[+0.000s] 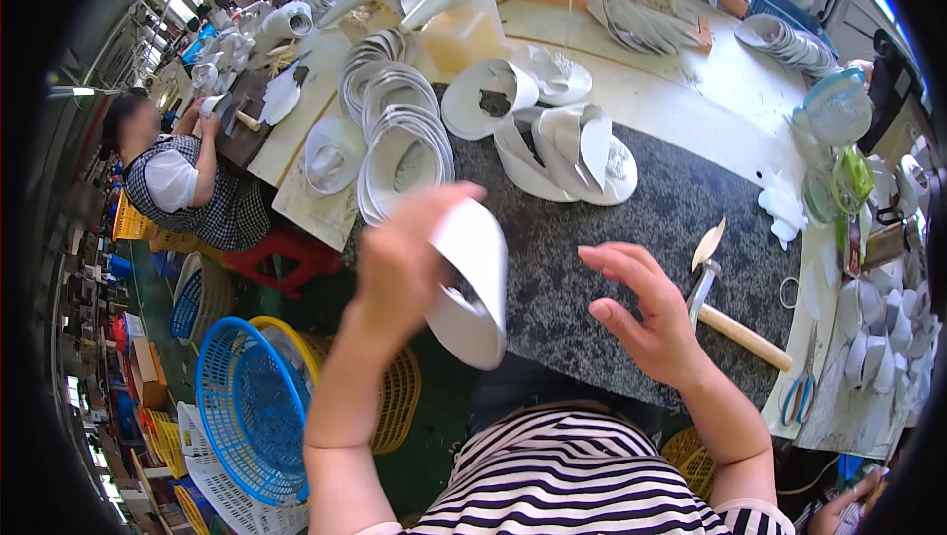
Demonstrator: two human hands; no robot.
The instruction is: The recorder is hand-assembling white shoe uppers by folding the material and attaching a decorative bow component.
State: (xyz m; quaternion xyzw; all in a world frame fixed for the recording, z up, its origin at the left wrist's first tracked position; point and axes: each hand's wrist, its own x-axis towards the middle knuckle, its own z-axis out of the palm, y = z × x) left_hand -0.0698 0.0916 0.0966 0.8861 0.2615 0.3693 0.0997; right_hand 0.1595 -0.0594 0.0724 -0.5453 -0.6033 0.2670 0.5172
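My left hand (400,264) grips a white shoe upper (472,333), a curved, loop-shaped piece held in the air over the near left edge of the dark mottled slab (552,269). The hand is slightly blurred, and its fingertips are partly hidden behind the piece. Above the slab, my right hand (646,313) holds nothing, its thumb and fingers spread apart. Close beside it, on the right, lies a hammer (742,334) with a wooden handle. At the slab's far side sit several more white uppers (567,155), and nested stacks (402,165) of them stand at its far left corner.
Blue-handled scissors (797,399) lie at the right edge, near piled white pieces (883,338). A yellowish container (464,37) stands at the back. Blue (252,407) and yellow baskets occupy the floor at left. One person (178,170) sits left; others work across the table.
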